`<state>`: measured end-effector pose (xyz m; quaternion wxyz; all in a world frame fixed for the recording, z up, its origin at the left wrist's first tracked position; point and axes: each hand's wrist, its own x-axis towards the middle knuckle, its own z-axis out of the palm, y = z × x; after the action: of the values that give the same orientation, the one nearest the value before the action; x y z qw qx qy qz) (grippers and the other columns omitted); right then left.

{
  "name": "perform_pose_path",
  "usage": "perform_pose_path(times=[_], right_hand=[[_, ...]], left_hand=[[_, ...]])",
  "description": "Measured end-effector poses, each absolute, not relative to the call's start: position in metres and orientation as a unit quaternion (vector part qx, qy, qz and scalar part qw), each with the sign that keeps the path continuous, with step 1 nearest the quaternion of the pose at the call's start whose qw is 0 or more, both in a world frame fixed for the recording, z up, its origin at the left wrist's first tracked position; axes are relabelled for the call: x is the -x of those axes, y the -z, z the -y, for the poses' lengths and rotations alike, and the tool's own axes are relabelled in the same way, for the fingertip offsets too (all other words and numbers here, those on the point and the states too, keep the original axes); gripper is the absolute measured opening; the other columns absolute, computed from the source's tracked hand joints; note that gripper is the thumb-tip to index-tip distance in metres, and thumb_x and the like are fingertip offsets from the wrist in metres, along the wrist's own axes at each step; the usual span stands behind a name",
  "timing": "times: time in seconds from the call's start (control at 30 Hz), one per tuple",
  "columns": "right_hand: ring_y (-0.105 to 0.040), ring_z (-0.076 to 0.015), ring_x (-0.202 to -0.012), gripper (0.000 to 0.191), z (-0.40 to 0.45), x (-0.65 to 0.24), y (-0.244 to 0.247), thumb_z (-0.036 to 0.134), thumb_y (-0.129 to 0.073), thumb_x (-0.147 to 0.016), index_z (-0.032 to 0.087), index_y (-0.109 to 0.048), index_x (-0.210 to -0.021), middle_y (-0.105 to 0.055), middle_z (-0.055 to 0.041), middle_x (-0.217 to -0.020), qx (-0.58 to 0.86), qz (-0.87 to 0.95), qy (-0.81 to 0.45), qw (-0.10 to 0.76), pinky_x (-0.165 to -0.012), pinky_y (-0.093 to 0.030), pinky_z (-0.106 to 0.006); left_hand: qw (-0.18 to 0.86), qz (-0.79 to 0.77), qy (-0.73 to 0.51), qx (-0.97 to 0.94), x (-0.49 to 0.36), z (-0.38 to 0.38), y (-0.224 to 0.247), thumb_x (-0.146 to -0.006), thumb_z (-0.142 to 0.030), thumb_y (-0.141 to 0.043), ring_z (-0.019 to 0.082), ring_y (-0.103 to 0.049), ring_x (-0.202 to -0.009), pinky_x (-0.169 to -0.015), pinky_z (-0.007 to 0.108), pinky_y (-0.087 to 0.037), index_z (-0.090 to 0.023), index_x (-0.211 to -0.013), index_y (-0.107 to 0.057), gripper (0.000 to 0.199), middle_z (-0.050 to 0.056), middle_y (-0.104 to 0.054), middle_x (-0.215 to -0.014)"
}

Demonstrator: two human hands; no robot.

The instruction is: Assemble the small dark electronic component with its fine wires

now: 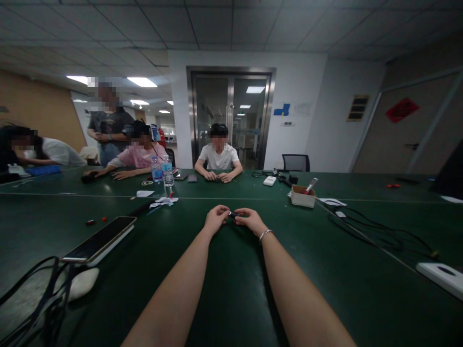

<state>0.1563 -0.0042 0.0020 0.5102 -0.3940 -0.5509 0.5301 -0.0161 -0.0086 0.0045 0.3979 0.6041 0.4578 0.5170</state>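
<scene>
Over the middle of the dark green table (235,289), my left hand (217,219) and my right hand (250,220) meet with fingertips pinched. Between them is a small black object (232,215) with a shiny, silvery part at its left end. Too little of it shows to tell its kind. My left fingers close on the silvery end, my right fingers on the black end. A silver bracelet (265,235) circles my right wrist.
A phone (101,238) lies at left on a white block, beside cables (50,289) and a white mouse (84,283). Ahead stand water bottles (168,171) and a small box (303,197). Cables (379,229) run along the right. Several people are around the far side.
</scene>
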Motion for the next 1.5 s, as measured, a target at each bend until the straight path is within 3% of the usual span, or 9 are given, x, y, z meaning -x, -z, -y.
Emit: perform_pose_path(times=[0.1, 0.37, 0.7, 1.1, 1.5], right_hand=[[-0.067, -0.0096, -0.061, 0.031, 0.0034, -0.1567, -0.0010, 0.002, -0.072, -0.062, 0.012, -0.067, -0.091, -0.065, -0.0026, -0.083, 0.393, 0.555, -0.528, 0.508, -0.059, -0.058, -0.018], [-0.067, -0.0107, -0.063, 0.032, -0.0002, -0.1580, 0.0009, 0.002, -0.074, -0.061, 0.013, -0.067, -0.091, -0.065, -0.0025, -0.081, 0.392, 0.555, -0.527, 0.510, -0.062, -0.058, -0.022], [-0.067, -0.0110, -0.065, 0.032, 0.0020, -0.1572, 0.0002, 0.006, -0.074, -0.059, 0.013, -0.067, -0.089, -0.067, -0.0038, -0.087, 0.388, 0.572, -0.511, 0.511, -0.064, -0.057, -0.024], [-0.066, -0.0116, -0.065, 0.032, 0.0033, -0.1574, -0.0009, 0.009, -0.074, -0.060, 0.013, -0.067, -0.091, -0.069, -0.0037, -0.081, 0.393, 0.587, -0.501, 0.500, -0.068, -0.057, -0.026], [-0.065, -0.0090, -0.061, 0.033, -0.0017, -0.1580, 0.0006, 0.010, -0.076, -0.060, 0.013, -0.068, -0.092, -0.064, -0.0019, -0.081, 0.380, 0.556, -0.529, 0.517, -0.061, -0.057, -0.020]], left_hand=[[0.396, -0.460, -0.517, -0.604, 0.0156, 0.0088, -0.0049, -0.074, -0.036, -0.065, 0.013, -0.060, -0.069, -0.054, 0.020, -0.048, -0.015, -0.090, -0.065, 0.026, 0.005, -0.064, -0.076], [0.424, -0.458, -0.516, -0.587, 0.0136, 0.0097, -0.0074, -0.078, -0.026, -0.060, 0.014, -0.061, -0.077, -0.053, 0.017, -0.047, -0.015, -0.097, -0.065, 0.023, 0.008, -0.066, -0.089], [0.407, -0.463, -0.529, -0.584, 0.0147, 0.0072, -0.0046, -0.076, -0.031, -0.063, 0.015, -0.062, -0.077, -0.054, 0.020, -0.049, -0.014, -0.091, -0.066, 0.023, 0.009, -0.067, -0.088], [0.379, -0.493, -0.504, -0.599, 0.0155, 0.0058, -0.0004, -0.079, -0.039, -0.059, 0.011, -0.058, -0.064, -0.053, 0.020, -0.047, -0.015, -0.081, -0.062, 0.024, 0.003, -0.062, -0.072], [0.373, -0.442, -0.496, -0.647, 0.0189, 0.0027, 0.0017, -0.075, -0.031, -0.063, 0.013, -0.057, -0.070, -0.055, 0.021, -0.046, -0.017, -0.094, -0.065, 0.024, 0.004, -0.062, -0.081]])
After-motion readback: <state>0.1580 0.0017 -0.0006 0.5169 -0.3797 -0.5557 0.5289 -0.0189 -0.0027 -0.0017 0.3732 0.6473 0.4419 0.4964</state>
